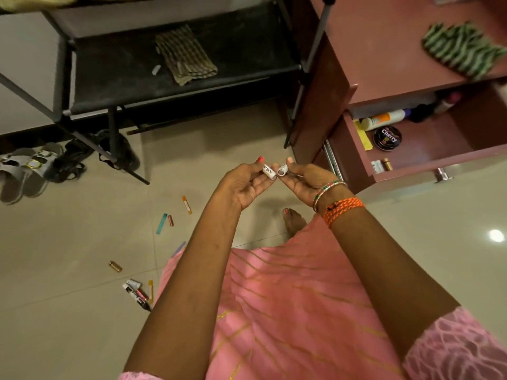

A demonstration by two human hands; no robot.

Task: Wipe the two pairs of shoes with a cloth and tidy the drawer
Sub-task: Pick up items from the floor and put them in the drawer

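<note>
Left hand (248, 182) pinches a small white cylinder (269, 171) between thumb and curled fingers, print reading "bright" on it; right hand (307, 179) pinches a second white cylinder (282, 169), end facing the camera; the two cylinders sit just beside each other, near touching, held above the floor; probably batteries, label too small to confirm. Drawer (428, 157) stands open at right, holding a round black polish tin (387, 137), a white bottle (382, 119) lying on its side, a yellow strip along the left wall, two small items at the front left corner; back of drawer dark and blurred. Green striped cloth (463, 50) lies on the cabinet top above the drawer. Grey sandals (24, 168) and black sandals (82, 157) on the floor at left, under the black rack (164, 67); a folded patterned cloth (185, 54) rests on the rack shelf. Markers and small tubes (138, 293) scattered on the floor tiles.
</note>
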